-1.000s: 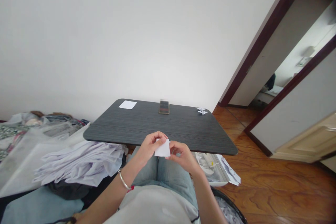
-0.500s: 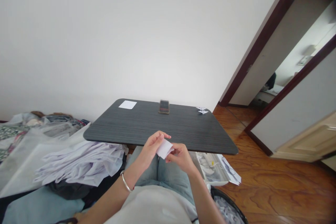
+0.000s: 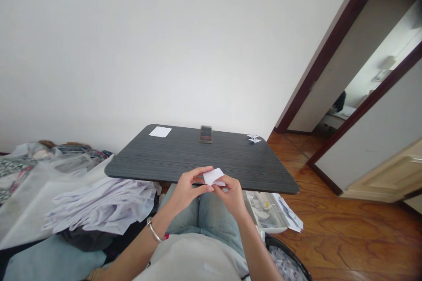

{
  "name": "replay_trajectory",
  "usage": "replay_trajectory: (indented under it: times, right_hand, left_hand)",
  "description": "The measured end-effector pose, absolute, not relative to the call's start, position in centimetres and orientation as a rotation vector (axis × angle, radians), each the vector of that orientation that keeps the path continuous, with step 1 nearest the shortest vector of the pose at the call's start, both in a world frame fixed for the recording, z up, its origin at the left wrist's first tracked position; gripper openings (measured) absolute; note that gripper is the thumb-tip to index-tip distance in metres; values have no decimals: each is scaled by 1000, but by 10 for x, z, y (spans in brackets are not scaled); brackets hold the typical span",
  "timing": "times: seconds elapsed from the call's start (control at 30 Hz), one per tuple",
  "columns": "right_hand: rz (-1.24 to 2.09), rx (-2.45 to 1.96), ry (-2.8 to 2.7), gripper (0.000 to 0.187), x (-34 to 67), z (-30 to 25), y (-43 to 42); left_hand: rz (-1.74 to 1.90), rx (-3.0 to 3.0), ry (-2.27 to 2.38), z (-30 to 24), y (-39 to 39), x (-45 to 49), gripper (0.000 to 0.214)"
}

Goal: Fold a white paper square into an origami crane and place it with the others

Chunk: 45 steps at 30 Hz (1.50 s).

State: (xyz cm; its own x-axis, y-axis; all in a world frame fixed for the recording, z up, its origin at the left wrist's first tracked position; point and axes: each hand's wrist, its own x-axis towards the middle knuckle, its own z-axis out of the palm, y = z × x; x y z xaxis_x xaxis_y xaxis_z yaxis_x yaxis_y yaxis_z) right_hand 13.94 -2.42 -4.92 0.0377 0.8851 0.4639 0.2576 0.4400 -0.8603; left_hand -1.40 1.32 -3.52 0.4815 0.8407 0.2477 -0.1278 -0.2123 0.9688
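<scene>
Head view: one folded white paper [image 3: 211, 176] between both hands, by the table [image 3: 184, 153]'s near edge. Left hand [image 3: 187, 189] and right hand [image 3: 232, 194] both pinching it. Table far side: one white sheet [image 3: 160, 131] left, one dark device [image 3: 206, 134] middle, apparently two folded paper figures [image 3: 255, 140] right.

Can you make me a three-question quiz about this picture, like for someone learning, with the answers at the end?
1. Pick one. What do the left grip and right grip hold together?
A) a spoon
B) a folded white paper
C) a cup

2. True or false: the flat white sheet lies near the left end of the dark table.

3. Fill in the gap: the silver bangle is worn on the person's ____ side.

Key: 1. B; 2. True; 3. left
</scene>
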Motion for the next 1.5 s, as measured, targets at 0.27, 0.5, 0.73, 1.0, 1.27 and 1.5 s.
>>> replay_trajectory:
  times: [0.27, 0.5, 0.73, 1.0, 1.27, 1.5]
  right_hand:
    - [582, -1102, -1606, 11, 135, -46, -27]
    - [340, -1212, -1678, 23, 131, -46, -30]
    - [89, -1303, -1814, 26, 131, -51, -28]
    - [113, -1314, -1878, 19, 129, -52, -29]
    - [106, -1300, -1912, 19, 128, -50, -30]
    - [51, -1266, -1953, 19, 128, -48, -31]
  left_hand:
    - [1015, 1432, 583, -37, 14, -12, 50]
    - [1060, 1302, 528, -37, 10, -9, 40]
    - [1108, 1426, 684, -35, 9, -7, 29]
    - [1043, 1826, 982, -25, 9, -10, 29]
    - [1089, 1899, 1005, -30, 19, -15, 30]
    - [1044, 1893, 964, -25, 22, -16, 19]
